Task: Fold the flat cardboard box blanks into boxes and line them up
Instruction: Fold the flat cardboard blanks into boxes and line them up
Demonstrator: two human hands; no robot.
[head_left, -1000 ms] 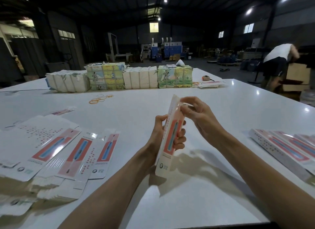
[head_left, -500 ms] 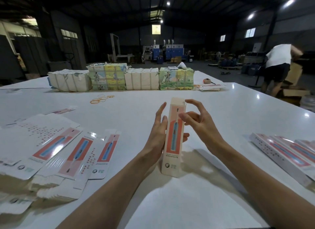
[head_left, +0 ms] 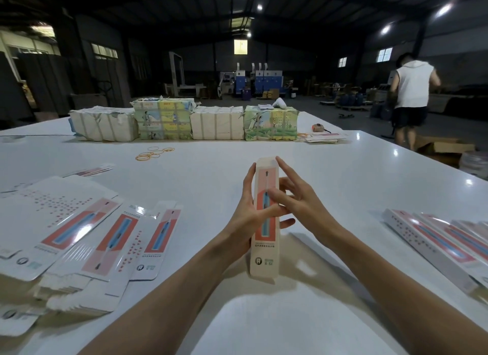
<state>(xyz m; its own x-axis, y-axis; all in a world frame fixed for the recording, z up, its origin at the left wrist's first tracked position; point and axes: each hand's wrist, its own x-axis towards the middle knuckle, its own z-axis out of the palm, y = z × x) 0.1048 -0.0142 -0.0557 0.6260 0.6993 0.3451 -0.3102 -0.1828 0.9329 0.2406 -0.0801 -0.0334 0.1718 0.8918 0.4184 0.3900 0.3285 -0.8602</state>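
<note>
Left hand (head_left: 244,218) holds box (head_left: 264,254) upright over table (head_left: 330,175), thumb across front. Right hand (head_left: 299,205) fingers straight, spread, touching box top. Box looks nearly folded. Few done boxes (head_left: 435,239) lined up, right side. Big pile of flat blanks (head_left: 66,222) on left: lots to go.

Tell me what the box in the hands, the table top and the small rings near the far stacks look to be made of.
The box: thin printed cardboard, seemingly smooth-coated, crisp folded edges. The table top: smooth white glossy sheet, perhaps laminate or painted board; it mirrors the ceiling lamps. The rings: probably rubber bands, thin yellow-orange loops lying limp and flat.
</note>
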